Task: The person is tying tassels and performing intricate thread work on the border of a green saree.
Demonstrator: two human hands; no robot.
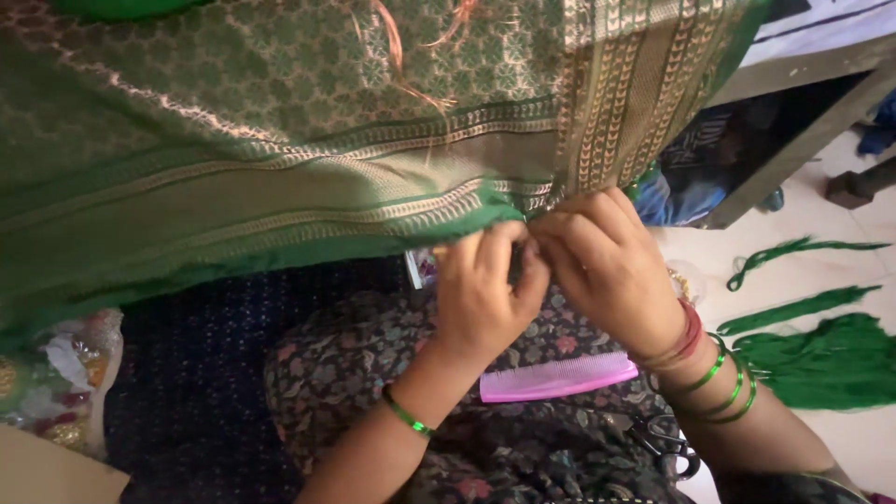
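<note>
A green cloth (280,159) woven with gold patterns and border stripes hangs across the upper view. My left hand (481,294) and my right hand (607,261) meet at its lower corner, fingertips pinched together on the edge of the cloth. Both wrists wear green bangles. A pink comb (557,376) lies on my lap just below the hands, on floral dark fabric.
Black scissors (665,441) rest on my lap near the right wrist. Bundles of green thread (821,359) lie on the pale floor at right. A plastic bag of shiny bits (56,378) sits at left. A table leg (793,149) slants at upper right.
</note>
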